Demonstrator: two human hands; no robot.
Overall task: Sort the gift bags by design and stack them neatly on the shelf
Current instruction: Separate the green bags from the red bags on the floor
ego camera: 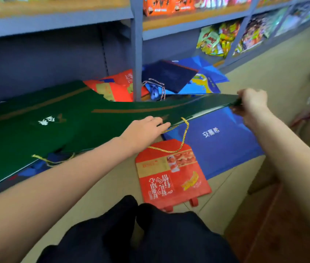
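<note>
A large flat green gift bag (59, 120) with gold cord handles lies across the low shelf's front edge, over another green bag. My right hand (252, 101) pinches its far right corner. My left hand (146, 130) rests with straight fingers on its near edge. On the floor below lie a red gift bag (171, 179) with food pictures and a big blue gift bag (216, 141) with white characters. Further red bags (118, 86), a dark navy bag (169, 74) and blue bags (205, 73) lie jumbled on the bottom shelf.
A grey metal upright (136, 54) divides the shelf bays. Snack packets (216, 38) and orange boxes (167, 4) fill the bays above and to the right. The beige tiled floor (275, 59) runs along the shelving. My dark-trousered knees (131, 234) are at the bottom.
</note>
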